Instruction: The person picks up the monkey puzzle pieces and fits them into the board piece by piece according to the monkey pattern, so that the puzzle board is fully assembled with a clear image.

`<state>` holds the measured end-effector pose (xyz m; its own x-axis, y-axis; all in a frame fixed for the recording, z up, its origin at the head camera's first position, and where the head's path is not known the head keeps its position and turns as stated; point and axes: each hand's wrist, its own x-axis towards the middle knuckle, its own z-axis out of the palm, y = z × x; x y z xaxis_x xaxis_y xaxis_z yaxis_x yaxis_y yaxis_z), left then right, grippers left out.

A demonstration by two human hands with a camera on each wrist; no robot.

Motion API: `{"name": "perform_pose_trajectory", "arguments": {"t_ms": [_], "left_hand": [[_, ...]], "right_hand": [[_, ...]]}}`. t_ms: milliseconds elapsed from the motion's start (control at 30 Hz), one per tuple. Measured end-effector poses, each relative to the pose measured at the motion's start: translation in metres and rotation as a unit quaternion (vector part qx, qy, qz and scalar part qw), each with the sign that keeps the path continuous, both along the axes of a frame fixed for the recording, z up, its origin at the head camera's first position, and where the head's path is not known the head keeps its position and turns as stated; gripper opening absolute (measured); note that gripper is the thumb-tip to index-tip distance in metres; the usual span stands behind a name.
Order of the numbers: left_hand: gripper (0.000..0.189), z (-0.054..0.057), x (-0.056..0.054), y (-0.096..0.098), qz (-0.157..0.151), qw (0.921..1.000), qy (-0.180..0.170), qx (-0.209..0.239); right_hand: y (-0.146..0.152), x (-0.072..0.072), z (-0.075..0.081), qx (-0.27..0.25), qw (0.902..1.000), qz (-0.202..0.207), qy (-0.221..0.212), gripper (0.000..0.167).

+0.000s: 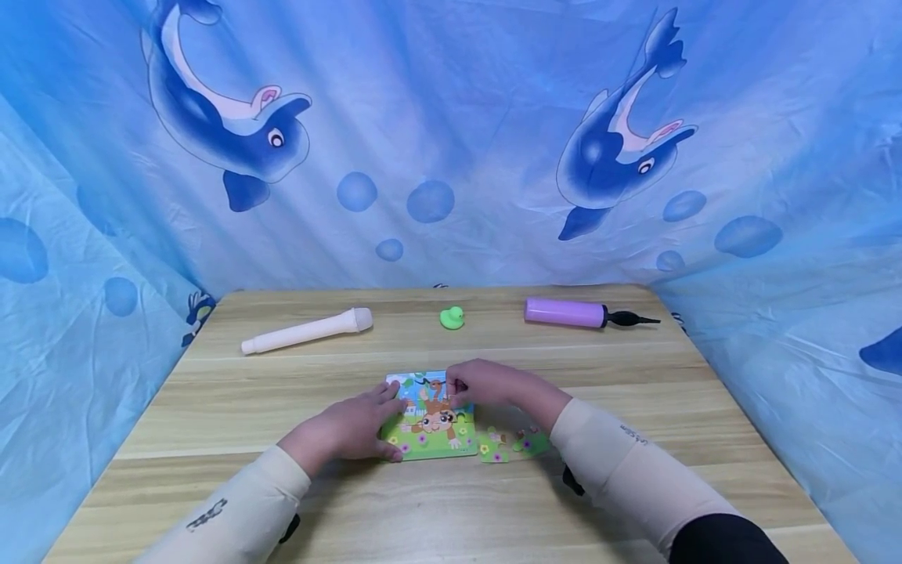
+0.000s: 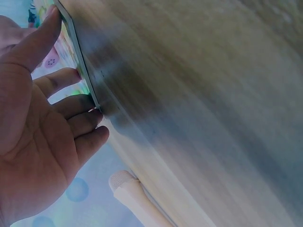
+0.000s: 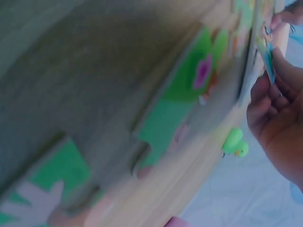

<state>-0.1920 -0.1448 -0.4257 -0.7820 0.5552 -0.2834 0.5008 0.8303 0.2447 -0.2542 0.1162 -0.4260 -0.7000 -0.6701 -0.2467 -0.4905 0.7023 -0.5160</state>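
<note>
A jigsaw puzzle (image 1: 433,446) with a cartoon monkey on green grass lies flat in the middle of the wooden table. Spread along its left edge, the fingers and thumb of my left hand (image 1: 352,427) rest on the board. My right hand (image 1: 486,382) pinches a puzzle piece (image 3: 269,66) between thumb and fingers, over the upper right of the picture. That piece is mostly hidden by the hand in the head view. Several loose puzzle pieces (image 1: 495,450), green with flowers, lie to the right of the board, beneath the right forearm.
Along the back of the table (image 1: 296,486) are a white toy microphone (image 1: 303,332) at left, a small green rubber duck (image 1: 452,317) in the middle and a purple hand pump (image 1: 565,312) with a black nozzle at right. A blue dolphin-print curtain (image 1: 451,117) surrounds the table's back and sides.
</note>
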Motion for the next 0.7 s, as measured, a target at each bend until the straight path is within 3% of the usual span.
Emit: {"name": "perform_pose_trajectory", "arguments": {"t_ms": [233, 367, 433, 600, 700], "left_hand": [[0.086, -0.001, -0.001, 0.0, -0.001, 1.0, 0.003, -0.004], [0.086, -0.001, -0.002, 0.0, -0.003, 1.0, 0.003, -0.002], [0.086, -0.001, -0.002, 0.0, -0.004, 1.0, 0.003, 0.0], [0.085, 0.0, -0.001, 0.0, -0.005, 1.0, 0.004, 0.0], [0.084, 0.001, -0.001, -0.001, -0.004, 1.0, 0.002, 0.0]], "right_hand": [[-0.009, 0.002, -0.008, 0.049, 0.9935, 0.01, 0.102, 0.016], [-0.007, 0.011, -0.007, 0.069, 0.9855, 0.027, 0.153, 0.017], [-0.006, 0.018, -0.005, 0.083, 0.9766, 0.058, 0.19, 0.022], [-0.005, 0.038, -0.003, 0.112, 0.9427, 0.146, 0.279, 0.029], [-0.005, 0.045, -0.004, 0.118, 0.9339, 0.159, 0.298, 0.027]]}}
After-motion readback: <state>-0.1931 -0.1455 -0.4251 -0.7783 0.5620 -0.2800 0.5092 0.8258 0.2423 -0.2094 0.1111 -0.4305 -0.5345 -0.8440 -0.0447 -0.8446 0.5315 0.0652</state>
